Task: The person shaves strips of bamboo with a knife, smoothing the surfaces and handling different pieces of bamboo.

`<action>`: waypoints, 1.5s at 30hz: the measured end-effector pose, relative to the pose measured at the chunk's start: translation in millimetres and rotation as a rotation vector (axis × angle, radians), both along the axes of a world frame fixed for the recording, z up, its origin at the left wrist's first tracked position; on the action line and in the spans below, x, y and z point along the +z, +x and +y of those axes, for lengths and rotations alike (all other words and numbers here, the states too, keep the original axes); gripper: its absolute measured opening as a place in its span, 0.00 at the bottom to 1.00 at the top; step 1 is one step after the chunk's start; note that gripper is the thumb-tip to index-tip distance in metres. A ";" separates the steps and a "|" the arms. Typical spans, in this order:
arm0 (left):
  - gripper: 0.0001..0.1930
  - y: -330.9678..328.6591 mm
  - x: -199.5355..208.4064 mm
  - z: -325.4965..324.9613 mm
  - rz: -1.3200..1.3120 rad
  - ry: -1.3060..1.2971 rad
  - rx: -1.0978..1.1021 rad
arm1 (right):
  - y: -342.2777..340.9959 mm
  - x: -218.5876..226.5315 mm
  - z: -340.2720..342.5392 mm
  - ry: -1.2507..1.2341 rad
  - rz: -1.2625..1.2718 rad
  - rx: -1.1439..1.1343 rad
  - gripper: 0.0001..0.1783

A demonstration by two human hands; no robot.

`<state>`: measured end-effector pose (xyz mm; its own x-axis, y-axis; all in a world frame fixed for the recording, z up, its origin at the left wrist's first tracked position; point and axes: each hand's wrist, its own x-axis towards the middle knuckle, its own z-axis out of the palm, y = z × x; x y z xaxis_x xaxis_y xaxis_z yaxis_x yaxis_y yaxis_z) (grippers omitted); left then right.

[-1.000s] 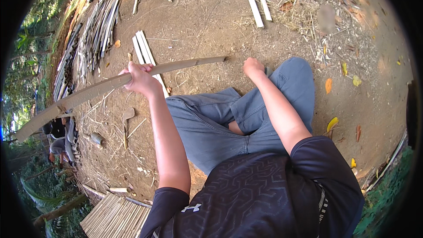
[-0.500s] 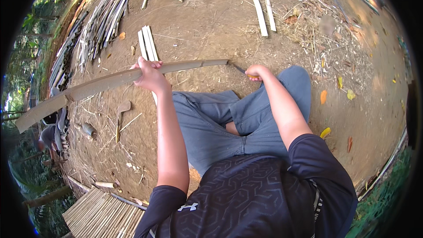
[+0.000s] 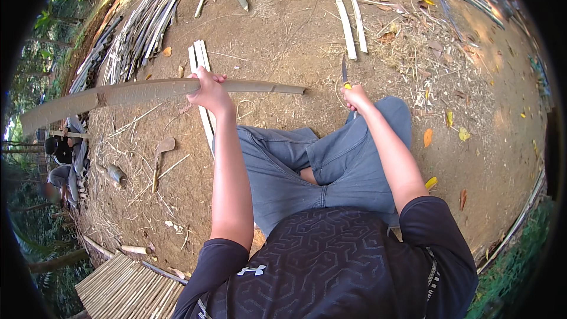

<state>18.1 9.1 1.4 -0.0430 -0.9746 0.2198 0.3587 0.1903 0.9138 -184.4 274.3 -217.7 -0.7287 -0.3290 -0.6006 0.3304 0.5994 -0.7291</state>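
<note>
My left hand (image 3: 209, 91) is closed around a long split bamboo strip (image 3: 142, 93), held nearly level across the front of me. Its broad end reaches far to the left, and its narrow end stops between my two hands. In my right hand (image 3: 356, 98), above my right knee, is a knife (image 3: 345, 72) with some yellow on its handle. The blade points away from me and stands apart from the strip. Pale bamboo slats (image 3: 202, 58) lie on the ground beyond and partly beneath my left hand.
A flat-headed tool with a wooden handle (image 3: 156, 168) and a short bamboo tube (image 3: 117, 174) lie left of my legs. Bamboo strips (image 3: 142, 35) are piled far left. Two pale slats (image 3: 344, 18) lie ahead. People (image 3: 68, 153) sit at the left edge.
The knife has come away from the strip's narrow end and swung to point forward, as my right hand shifted right. The strip's far left end has risen in view.
</note>
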 end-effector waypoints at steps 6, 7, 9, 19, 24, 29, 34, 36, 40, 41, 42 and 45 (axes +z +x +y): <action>0.13 -13.1 9.5 15.6 -0.007 -0.039 -0.108 | 40.7 -27.8 -23.5 -0.126 -0.036 -0.333 0.05; 0.13 -17.0 13.1 19.3 0.000 -0.045 -0.122 | 40.0 -33.2 -25.4 -0.117 -0.036 -0.401 0.03; 0.16 -30.3 16.1 28.9 -0.020 -0.065 -0.148 | 16.9 -51.3 -6.9 -0.337 -0.327 -0.410 0.02; 0.36 -15.2 6.1 7.5 -0.082 -0.182 -0.364 | 41.2 -0.8 -2.2 -0.517 -0.794 -0.256 0.06; 0.35 -35.5 2.9 4.9 -0.179 -0.222 -0.305 | 24.2 -21.4 7.5 -0.540 -0.849 -0.426 0.10; 0.23 -25.2 -2.4 -31.7 -0.321 -0.246 -0.302 | 47.3 -16.1 -8.5 -0.481 -0.672 -0.326 0.10; 0.11 -40.2 24.3 -18.0 -0.162 -0.252 -0.412 | 39.6 -24.6 0.2 -0.461 -0.646 -0.344 0.10; 0.11 -44.6 25.9 -19.8 -0.124 -0.279 -0.367 | 43.3 -21.8 -3.2 -0.471 -0.640 -0.345 0.10; 0.13 -46.3 31.9 1.6 0.055 -0.177 -0.304 | 51.6 -16.9 -3.9 -0.419 -0.509 -0.353 0.08; 0.14 -47.4 29.6 0.6 0.058 -0.179 -0.339 | 51.4 -15.9 -4.0 -0.400 -0.475 -0.341 0.07; 0.14 -43.9 29.2 -2.0 0.062 -0.180 -0.370 | 52.4 -16.4 -4.4 -0.379 -0.441 -0.323 0.06; 0.17 -40.7 23.5 -5.3 0.092 -0.156 -0.483 | 55.5 -17.6 -8.4 -0.304 -0.336 -0.223 0.08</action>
